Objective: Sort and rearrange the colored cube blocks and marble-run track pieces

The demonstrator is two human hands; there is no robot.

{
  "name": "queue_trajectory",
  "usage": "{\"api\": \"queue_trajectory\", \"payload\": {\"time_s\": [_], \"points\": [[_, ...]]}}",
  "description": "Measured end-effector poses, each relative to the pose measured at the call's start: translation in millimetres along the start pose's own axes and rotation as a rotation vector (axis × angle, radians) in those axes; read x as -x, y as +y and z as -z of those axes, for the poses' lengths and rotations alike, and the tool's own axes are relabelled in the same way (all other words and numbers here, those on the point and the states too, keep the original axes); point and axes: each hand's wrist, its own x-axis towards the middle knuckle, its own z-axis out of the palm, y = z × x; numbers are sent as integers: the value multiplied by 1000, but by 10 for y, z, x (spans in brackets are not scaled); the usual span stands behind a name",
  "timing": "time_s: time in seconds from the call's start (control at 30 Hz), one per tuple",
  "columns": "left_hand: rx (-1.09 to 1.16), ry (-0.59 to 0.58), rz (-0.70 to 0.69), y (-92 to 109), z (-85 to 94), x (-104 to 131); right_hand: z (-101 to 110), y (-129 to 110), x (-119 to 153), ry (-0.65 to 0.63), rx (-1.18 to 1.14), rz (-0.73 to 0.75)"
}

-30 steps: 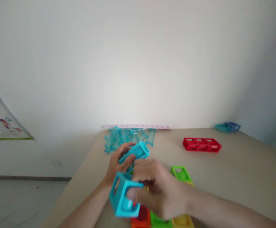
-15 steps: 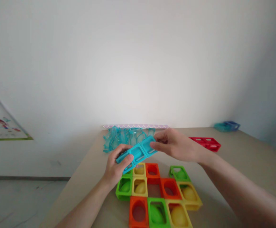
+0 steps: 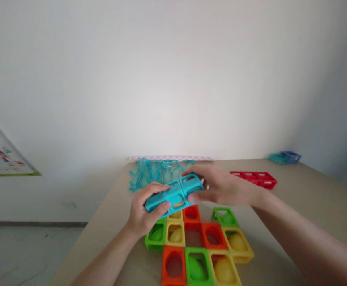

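A row of joined blue open-sided plastic blocks (image 3: 175, 197) is held tilted above the table, its right end higher. My left hand (image 3: 145, 208) is closed around the left end, thumb on the near side. At the right end, my right hand (image 3: 218, 184) grips the last block between thumb and fingers. Below lies an assembly of joined cube blocks: green blocks (image 3: 196, 267), yellow blocks (image 3: 176, 234) and orange blocks (image 3: 174, 265). Rounded pieces show inside several of the green and yellow ones. The blue row hides part of the assembly's far left side.
Clear teal plastic pieces (image 3: 149, 174) are heaped at the table's back, before a purple patterned strip (image 3: 173, 158) along the wall. A row of red blocks (image 3: 258, 179) lies behind my right forearm. A dark blue block (image 3: 291, 157) with teal pieces sits far right.
The blue row has been turned about its length, showing another side, and its right end has moved slightly right. My right hand's fingers have shifted over its top. The assembly below stays put.
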Motion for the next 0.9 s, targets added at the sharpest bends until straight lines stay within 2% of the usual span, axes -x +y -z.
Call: {"api": "queue_trajectory", "payload": {"time_s": [0.07, 0.2, 0.33, 0.43, 0.63, 0.9], "points": [[30, -10, 52, -13, 4, 8, -23, -15, -24, 10, 49, 87], [215, -35, 253, -87, 2, 31, -71, -69, -57, 93, 195, 275], [254, -72, 280, -80, 0, 25, -128, -84, -61, 61, 227, 371], [227, -70, 267, -34, 8, 3, -164, -71, -60, 42, 240, 377], [170, -33, 240, -31, 42, -30, -198, -70, -64, 101, 363, 399], [278, -31, 349, -79, -20, -15, -372, -236, -80, 131, 548, 297]]}}
